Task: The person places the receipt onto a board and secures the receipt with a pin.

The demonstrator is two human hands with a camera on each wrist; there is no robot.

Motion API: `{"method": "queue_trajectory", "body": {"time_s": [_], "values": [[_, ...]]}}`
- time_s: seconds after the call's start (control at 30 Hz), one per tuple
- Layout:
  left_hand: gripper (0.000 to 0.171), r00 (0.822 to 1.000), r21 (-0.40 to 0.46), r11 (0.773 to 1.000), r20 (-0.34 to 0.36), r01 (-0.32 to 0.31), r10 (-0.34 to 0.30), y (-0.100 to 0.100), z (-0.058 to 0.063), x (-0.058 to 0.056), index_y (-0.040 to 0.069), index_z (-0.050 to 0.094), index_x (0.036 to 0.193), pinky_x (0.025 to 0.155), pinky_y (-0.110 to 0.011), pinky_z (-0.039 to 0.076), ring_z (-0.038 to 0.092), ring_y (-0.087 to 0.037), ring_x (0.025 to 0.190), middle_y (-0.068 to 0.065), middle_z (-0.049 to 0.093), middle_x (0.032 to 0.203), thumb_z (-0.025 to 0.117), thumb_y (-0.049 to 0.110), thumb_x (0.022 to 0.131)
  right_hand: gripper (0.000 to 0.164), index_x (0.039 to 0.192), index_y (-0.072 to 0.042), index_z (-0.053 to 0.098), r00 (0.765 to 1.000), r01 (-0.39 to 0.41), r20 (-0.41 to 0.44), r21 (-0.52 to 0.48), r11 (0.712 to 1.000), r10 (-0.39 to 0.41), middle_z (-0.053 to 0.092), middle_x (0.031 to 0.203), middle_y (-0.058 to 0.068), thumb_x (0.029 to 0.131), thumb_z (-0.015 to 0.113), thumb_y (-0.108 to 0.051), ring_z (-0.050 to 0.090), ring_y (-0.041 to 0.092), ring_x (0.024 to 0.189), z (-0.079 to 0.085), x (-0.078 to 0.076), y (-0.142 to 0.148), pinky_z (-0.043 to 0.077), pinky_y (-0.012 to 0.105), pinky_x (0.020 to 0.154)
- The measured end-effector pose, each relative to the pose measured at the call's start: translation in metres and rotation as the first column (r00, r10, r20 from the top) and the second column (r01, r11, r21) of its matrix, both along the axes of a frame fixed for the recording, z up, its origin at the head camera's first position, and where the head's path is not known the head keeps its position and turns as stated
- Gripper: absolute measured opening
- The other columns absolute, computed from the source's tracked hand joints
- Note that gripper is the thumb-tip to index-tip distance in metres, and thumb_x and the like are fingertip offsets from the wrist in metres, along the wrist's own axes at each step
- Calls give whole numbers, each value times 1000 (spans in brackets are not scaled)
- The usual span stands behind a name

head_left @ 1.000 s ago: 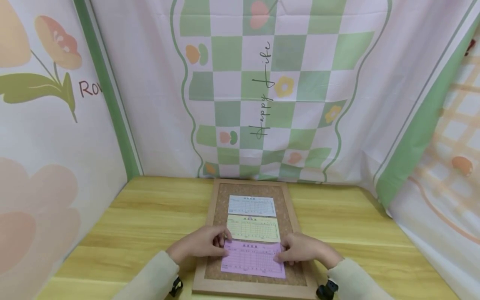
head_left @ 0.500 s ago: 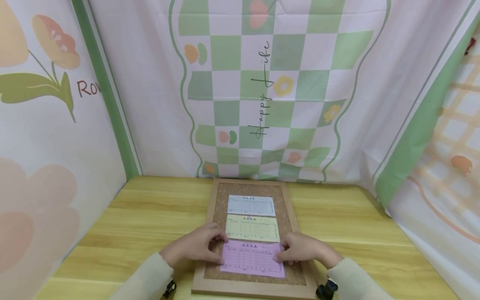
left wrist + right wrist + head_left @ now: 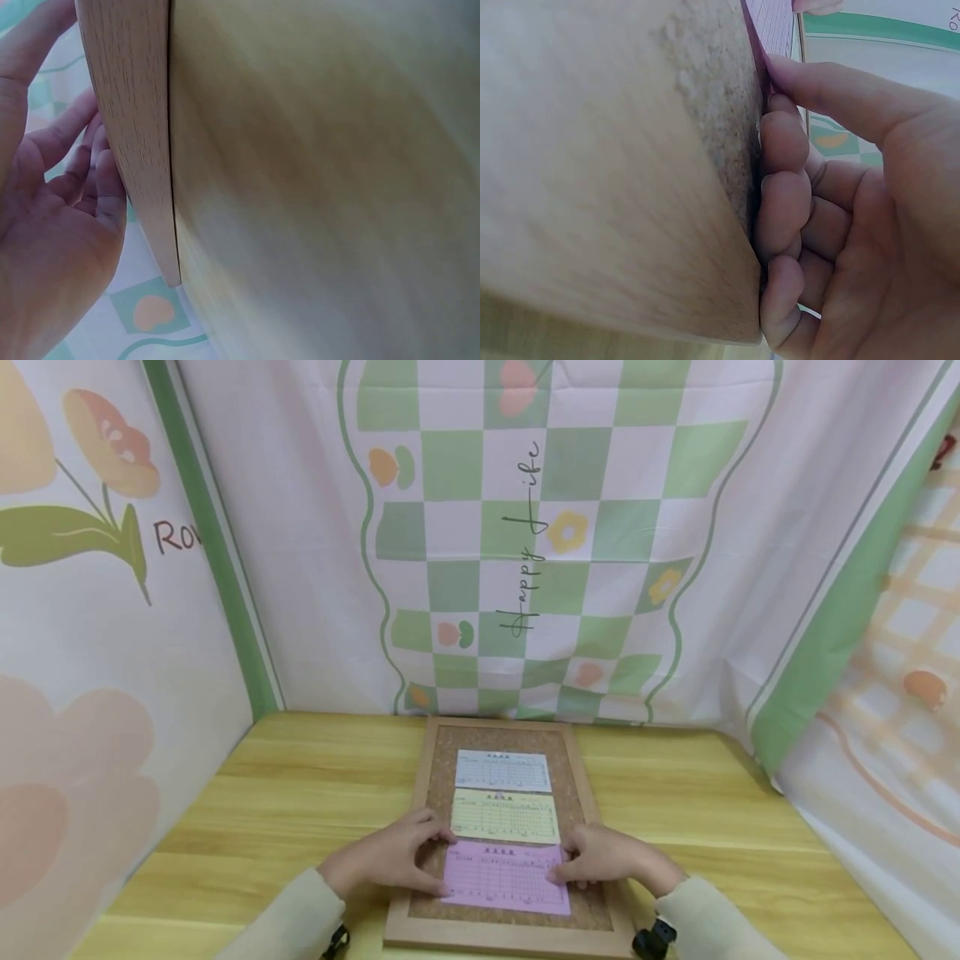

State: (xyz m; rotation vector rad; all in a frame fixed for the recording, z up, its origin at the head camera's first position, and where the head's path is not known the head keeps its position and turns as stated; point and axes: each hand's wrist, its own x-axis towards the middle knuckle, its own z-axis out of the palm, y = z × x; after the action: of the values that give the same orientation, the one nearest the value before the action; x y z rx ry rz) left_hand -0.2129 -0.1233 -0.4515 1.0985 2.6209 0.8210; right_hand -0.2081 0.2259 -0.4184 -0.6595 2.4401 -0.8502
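Note:
A pink printed form (image 3: pixel 506 881) lies nearest the person on a wood-framed corkboard (image 3: pixel 510 935). Its right edge is pinched by my right hand (image 3: pixel 611 860); the right wrist view shows the thumb on the paper (image 3: pixel 759 45) and curled fingers against the cork. At the left edge is my left hand (image 3: pixel 390 853), thumb and index finger spread apart, the thumb touching near the lower corner and the index tip by the upper one. The left wrist view has this hand (image 3: pixel 60 232) over the board's frame (image 3: pixel 135 97). Directly above sits a yellow form (image 3: pixel 506 818), then a pale blue-white form (image 3: pixel 502 771).
The board lies flat on a wood-grain table (image 3: pixel 315 777), its far end close to a patterned curtain (image 3: pixel 457 527). More printed cloth (image 3: pixel 97 693) hangs at both sides. Black wrist-worn devices (image 3: pixel 654 939) sit under the sleeves.
My left thumb has slid down the pink form's left edge, and the hand has shifted slightly left with thumb and index wider apart. The right hand keeps its place.

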Motion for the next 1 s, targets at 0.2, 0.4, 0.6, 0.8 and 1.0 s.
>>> {"method": "queue_trajectory", "body": {"time_s": [0.2,0.4,0.6,0.8,1.0], "values": [[64,1000,9,1000,31,-4,4,-1,3,1,16,61,128,106,-33,40,47,-8,116,10,48,124,81,53,79,31,71,-11,65,1000,16,16,7,1000,-16,60,60,-2,94,71,-31,47,9,51,4,0,-1,35,23,47],[65,998,20,1000,58,-9,8,-1,7,0,15,62,126,104,-32,42,48,-9,113,9,48,120,84,51,77,32,73,-9,65,1000,20,-7,4,1000,-20,61,62,1,96,69,-31,49,10,53,12,-2,4,36,23,47],[65,998,14,1000,69,-15,14,-1,9,-1,15,62,126,103,-31,42,47,-9,111,9,48,118,85,50,76,32,77,-7,67,999,32,-40,-29,999,-34,65,68,2,98,66,-30,49,10,56,18,-7,16,37,22,49],[63,997,11,1000,75,-14,13,-1,7,-1,16,62,125,103,-32,42,47,-8,112,9,48,118,85,50,77,26,83,-6,69,996,43,-70,-41,998,-46,65,73,4,99,64,-27,46,9,58,23,-10,32,38,22,50],[64,997,23,1000,81,-7,6,0,4,-2,16,61,126,103,-31,42,47,-8,112,9,48,118,83,52,78,20,86,-7,70,995,45,-90,-57,997,-50,64,75,2,99,64,-21,51,9,61,20,-9,50,42,24,53]]}}
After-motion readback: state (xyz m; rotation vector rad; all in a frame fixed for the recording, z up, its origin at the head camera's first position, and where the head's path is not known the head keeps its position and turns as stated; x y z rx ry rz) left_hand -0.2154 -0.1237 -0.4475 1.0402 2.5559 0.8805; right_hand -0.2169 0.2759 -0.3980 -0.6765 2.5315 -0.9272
